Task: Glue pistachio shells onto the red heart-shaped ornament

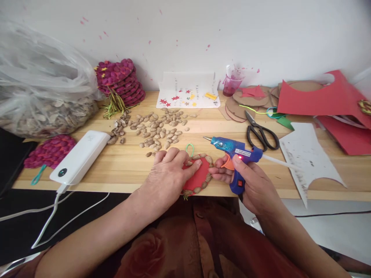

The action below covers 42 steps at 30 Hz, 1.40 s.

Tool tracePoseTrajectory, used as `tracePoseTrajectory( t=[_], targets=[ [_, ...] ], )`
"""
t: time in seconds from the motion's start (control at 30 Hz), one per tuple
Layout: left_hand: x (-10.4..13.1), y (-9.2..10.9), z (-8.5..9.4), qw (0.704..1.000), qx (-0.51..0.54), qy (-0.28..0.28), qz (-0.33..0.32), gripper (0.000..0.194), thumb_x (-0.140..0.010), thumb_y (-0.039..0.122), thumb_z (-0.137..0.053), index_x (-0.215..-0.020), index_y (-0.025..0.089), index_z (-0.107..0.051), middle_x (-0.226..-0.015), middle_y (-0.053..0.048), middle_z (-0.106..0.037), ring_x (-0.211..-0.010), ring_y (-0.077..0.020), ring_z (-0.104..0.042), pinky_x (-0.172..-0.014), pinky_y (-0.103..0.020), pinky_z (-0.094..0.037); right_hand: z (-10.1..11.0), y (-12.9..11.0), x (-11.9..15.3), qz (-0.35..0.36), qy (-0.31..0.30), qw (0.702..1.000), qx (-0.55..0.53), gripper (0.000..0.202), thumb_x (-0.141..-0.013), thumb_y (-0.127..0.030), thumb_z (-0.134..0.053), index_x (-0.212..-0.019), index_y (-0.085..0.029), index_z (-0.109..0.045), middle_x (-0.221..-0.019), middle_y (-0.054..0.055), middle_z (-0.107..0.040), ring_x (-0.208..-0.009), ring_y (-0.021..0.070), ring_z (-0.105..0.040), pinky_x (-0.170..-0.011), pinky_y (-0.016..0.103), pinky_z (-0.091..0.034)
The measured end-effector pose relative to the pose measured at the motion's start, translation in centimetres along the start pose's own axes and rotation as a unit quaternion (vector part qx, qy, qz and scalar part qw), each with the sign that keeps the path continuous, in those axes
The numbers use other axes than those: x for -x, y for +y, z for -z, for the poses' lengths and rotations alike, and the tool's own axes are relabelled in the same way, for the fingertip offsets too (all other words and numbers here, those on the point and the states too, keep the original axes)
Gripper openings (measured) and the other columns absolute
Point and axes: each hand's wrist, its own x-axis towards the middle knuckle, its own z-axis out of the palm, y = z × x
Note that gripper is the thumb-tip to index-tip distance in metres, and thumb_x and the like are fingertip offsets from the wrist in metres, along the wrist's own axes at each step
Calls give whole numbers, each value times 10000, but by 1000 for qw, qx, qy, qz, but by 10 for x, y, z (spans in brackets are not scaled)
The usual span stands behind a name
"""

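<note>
A blue glue gun point(239, 148) with an orange trigger and a lit red light is gripped in my right hand point(246, 175), its nozzle pointing left. My left hand point(171, 170) lies over the left part of a red disc point(198, 175) at the table's front edge, its thumb reaching onto the disc. Peanuts line the disc's rim, and a green loop point(189, 150) stands at its top. Whether my left fingers pinch anything is hidden. Loose peanuts point(159, 129) are spread behind my left hand.
Black scissors point(261, 133) lie behind the glue gun, near red card point(321, 100) and cardboard discs. At left are a white power bank point(81, 156), a purple piece point(50, 150) and a plastic bag point(49, 92). A purple stack point(121, 83) stands behind.
</note>
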Motion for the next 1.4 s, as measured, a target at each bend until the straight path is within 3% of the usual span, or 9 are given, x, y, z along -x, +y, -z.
tracePoseTrajectory(
  t=[0.43, 0.77, 1.4],
  targets=[
    [-1, -2, -4, 1000, -18, 13, -8, 374, -945, 299, -652, -1315, 347, -636, -1048, -63, -620, -1027, -276, -487, -832, -422, -344, 1, 1, 1, 18, 8, 1000, -2, 273, -835, -472, -772, -870, -203, -747, -863, 60, -735, -861, 229, -766, -705, 288, -630],
    [-6, 4, 2, 999, -35, 7, -5, 287, -951, 281, -632, -1233, 275, -689, -1030, -88, -634, -997, -291, -509, -816, -446, -364, -1, 0, 2, 22, 27, 999, 5, 325, -767, -491, -825, -887, -201, -742, -891, 71, -744, -902, 259, -764, -715, 322, -637],
    [-8, 5, 0, 1000, -24, 3, 2, 285, -982, 314, -572, -1247, 278, -669, -1095, -91, -628, -1050, -278, -516, -845, -440, -371, 4, 4, 1, 24, 28, 999, 3, 283, -805, -456, -797, -926, -205, -749, -865, 50, -721, -795, 211, -756, -641, 267, -623]
  ],
)
